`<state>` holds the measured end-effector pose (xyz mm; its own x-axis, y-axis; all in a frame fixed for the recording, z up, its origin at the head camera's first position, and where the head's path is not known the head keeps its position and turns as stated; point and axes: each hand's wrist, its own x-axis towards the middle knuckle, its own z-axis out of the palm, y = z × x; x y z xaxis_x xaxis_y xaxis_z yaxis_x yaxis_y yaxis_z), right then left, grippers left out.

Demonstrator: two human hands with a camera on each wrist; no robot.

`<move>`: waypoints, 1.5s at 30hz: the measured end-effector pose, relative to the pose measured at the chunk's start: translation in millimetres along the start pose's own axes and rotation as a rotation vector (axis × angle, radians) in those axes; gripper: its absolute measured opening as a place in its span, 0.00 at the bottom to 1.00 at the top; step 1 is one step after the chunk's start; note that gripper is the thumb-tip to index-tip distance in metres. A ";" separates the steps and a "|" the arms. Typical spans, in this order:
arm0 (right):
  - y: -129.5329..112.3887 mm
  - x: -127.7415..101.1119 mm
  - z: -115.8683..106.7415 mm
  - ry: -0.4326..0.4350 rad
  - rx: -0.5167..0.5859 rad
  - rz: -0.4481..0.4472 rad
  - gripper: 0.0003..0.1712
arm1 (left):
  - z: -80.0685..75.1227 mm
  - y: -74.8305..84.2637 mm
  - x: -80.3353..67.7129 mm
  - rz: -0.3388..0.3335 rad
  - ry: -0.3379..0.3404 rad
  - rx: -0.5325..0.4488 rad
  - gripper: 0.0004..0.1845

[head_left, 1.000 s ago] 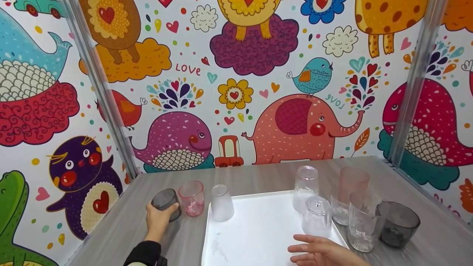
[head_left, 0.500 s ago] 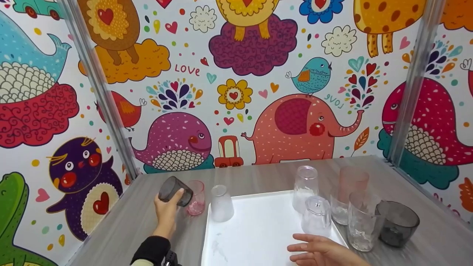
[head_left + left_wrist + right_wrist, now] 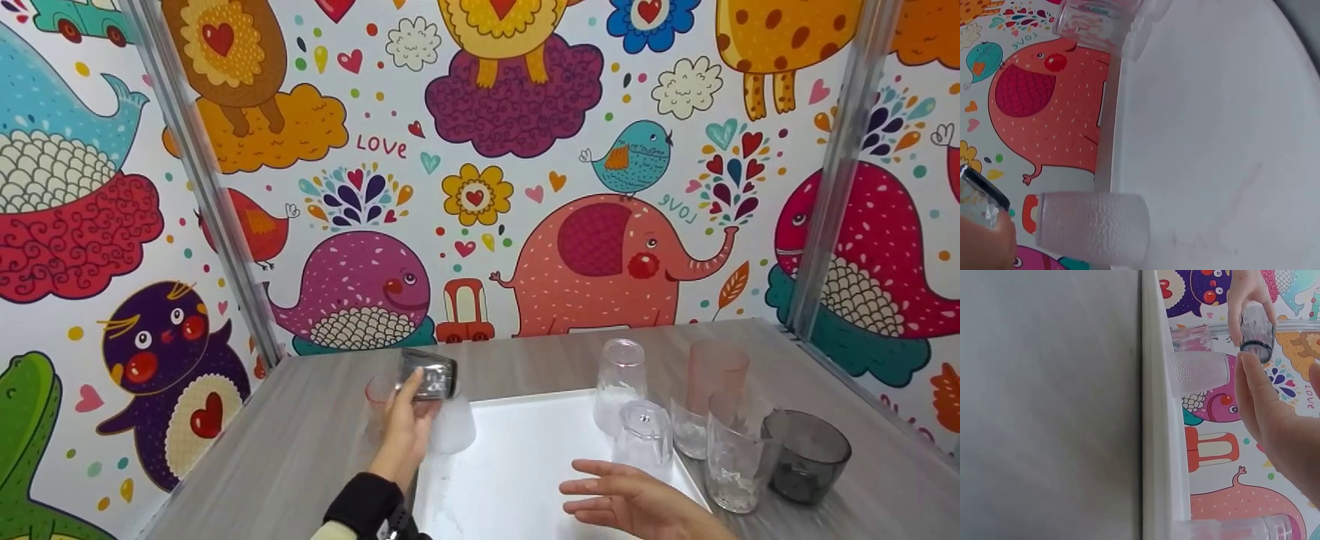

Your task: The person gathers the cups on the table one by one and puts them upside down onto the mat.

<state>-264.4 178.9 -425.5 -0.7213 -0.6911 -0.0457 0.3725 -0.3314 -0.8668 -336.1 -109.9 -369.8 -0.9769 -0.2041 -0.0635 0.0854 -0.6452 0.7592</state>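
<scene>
My left hand (image 3: 405, 427) grips one smoky grey cup (image 3: 427, 375), fingers curled round it, tipped on its side and held in the air above the far left corner of the white tray (image 3: 525, 480). One frosted cup (image 3: 452, 424) stands upside down on that corner just below it; one pink cup (image 3: 377, 397) stands on the desk (image 3: 300, 435) behind my hand. My right hand (image 3: 637, 502) hovers over the tray's near edge, fingers spread and holding nothing. Two clear cups (image 3: 621, 382) stand on the tray's right side. On the desk to the right I count one tall pink cup (image 3: 716, 371), two clear glasses (image 3: 739, 450) and one grey cup (image 3: 810, 454).
</scene>
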 end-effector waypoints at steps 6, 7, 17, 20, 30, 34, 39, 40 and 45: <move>2.7 12.8 8.8 0.045 0.037 -0.058 0.27 | 14.1 -25.2 -8.6 -0.150 -0.095 -0.110 0.39; 3.3 14.7 10.4 0.065 0.043 -0.065 0.28 | 15.5 -30.9 -10.0 -0.167 -0.106 -0.112 0.39; 4.4 42.9 19.8 0.337 0.059 -0.187 0.40 | 26.4 -75.5 -27.7 -0.262 -0.207 -0.015 0.38; 2.7 52.2 19.9 0.384 0.050 -0.201 0.43 | 28.6 -82.0 -28.8 -0.279 -0.227 0.022 0.41; -3.9 80.1 20.9 0.422 0.062 -0.270 0.39 | 33.3 -91.4 -31.8 -0.312 -0.280 0.032 0.41; -2.4 85.9 22.0 0.472 0.068 -0.353 0.32 | 35.0 -93.0 -33.0 -0.325 -0.290 0.042 0.40; -0.5 91.1 23.4 0.541 0.103 -0.441 0.25 | 36.4 -94.7 -34.3 -0.339 -0.301 0.043 0.40; -0.3 91.6 23.7 0.556 0.105 -0.447 0.26 | 36.6 -94.9 -34.4 -0.340 -0.298 0.042 0.40; -2.3 90.8 27.9 0.606 0.082 -0.461 0.34 | 36.0 -93.3 -34.9 -0.331 -0.318 0.052 0.40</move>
<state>-314.4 98.9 -413.8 -0.9996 -0.0062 0.0265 -0.0184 -0.5634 -0.8259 -316.9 -16.1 -415.1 -0.9622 0.2482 -0.1121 -0.2433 -0.5980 0.7637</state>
